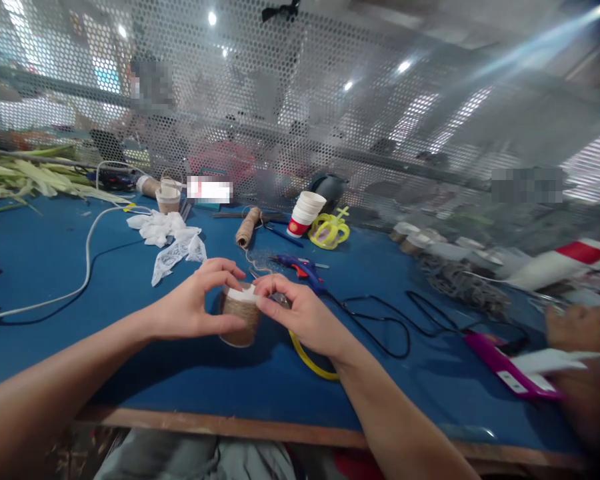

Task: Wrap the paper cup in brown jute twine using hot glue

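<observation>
A paper cup wrapped in brown twine [241, 319] stands on the blue table near its front edge, a white band showing at its top. Around its left side curves my left hand [207, 300], thumb across the front and fingers at the rim. My right hand [300, 310] is closed in a pinch at the cup's upper right. A strand of twine [257, 264] runs from the twine roll [249, 227] to these fingers; their exact hold is partly hidden. Behind my right hand lies a blue glue gun [305, 271] with an orange trigger.
Stacked paper cups [305, 213] and a yellow crown-shaped piece [329, 230] stand at the back. White lace [173, 237] lies left. A black cord [380, 327] crosses rightward to a purple power strip [510, 367], beside another person's hand [577, 327]. A yellow ring [313, 363] lies under my right wrist.
</observation>
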`<act>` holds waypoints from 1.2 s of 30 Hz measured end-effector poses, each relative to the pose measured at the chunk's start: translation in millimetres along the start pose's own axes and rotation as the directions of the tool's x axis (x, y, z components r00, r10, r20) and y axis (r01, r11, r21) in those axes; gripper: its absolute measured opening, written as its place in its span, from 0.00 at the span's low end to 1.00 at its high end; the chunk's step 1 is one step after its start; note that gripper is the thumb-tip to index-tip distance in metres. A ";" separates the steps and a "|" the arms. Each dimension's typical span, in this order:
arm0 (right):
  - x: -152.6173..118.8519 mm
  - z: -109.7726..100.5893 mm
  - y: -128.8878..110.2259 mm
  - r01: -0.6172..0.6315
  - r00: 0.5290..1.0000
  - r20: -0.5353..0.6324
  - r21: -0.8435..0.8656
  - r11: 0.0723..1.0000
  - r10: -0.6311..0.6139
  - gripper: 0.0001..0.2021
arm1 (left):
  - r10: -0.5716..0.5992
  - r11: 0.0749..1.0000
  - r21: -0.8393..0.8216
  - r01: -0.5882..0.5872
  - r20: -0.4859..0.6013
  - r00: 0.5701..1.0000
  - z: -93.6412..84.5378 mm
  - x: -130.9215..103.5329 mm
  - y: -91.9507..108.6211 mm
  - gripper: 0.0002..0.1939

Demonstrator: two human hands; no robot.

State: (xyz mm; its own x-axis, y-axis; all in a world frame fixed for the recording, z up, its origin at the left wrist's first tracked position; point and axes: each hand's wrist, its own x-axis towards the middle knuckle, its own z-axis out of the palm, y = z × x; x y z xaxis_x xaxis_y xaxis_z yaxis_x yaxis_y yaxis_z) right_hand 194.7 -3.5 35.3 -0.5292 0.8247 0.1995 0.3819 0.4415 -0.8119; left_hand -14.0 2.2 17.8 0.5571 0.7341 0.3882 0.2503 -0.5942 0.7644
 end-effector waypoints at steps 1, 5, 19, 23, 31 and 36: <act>0.1 1.3 -0.9 0.004 1.000 -0.002 -0.055 0.998 -0.005 0.05 | 0.030 0.998 0.062 -0.028 -0.017 0.999 2.3 0.7 0.4 0.12; 1.3 7.8 -4.7 0.039 0.999 -0.001 -0.214 0.976 -0.040 0.04 | 0.066 0.986 0.155 -0.059 -0.041 0.997 10.7 2.7 1.2 0.06; 3.1 9.6 -0.8 0.069 0.996 -0.032 -0.247 0.967 -0.080 0.02 | -0.073 0.996 0.056 0.072 0.021 0.997 12.6 1.0 -2.3 0.04; 3.4 12.5 -1.4 0.097 0.991 -0.060 -0.269 0.958 -0.117 0.01 | -0.079 0.995 0.065 0.077 0.032 0.996 10.5 1.5 -1.1 0.07; 7.0 12.5 -0.1 0.138 0.984 -0.078 -0.227 0.964 -0.159 0.07 | -0.103 0.988 0.130 0.081 0.170 0.980 -3.2 0.1 5.3 0.03; 17.9 7.1 -1.9 0.050 0.997 -0.053 -0.023 0.998 -0.051 0.08 | -0.021 0.995 0.101 -0.003 0.243 0.970 -7.8 0.1 9.6 0.03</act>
State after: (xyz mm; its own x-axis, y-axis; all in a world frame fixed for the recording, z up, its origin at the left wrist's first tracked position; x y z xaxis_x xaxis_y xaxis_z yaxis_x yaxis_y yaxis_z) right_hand 179.1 7.9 36.5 -0.5070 0.8186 0.2698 0.3724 0.4903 -0.7880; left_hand -17.7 -0.8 29.2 0.7271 0.6450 0.2352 0.3271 -0.6267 0.7073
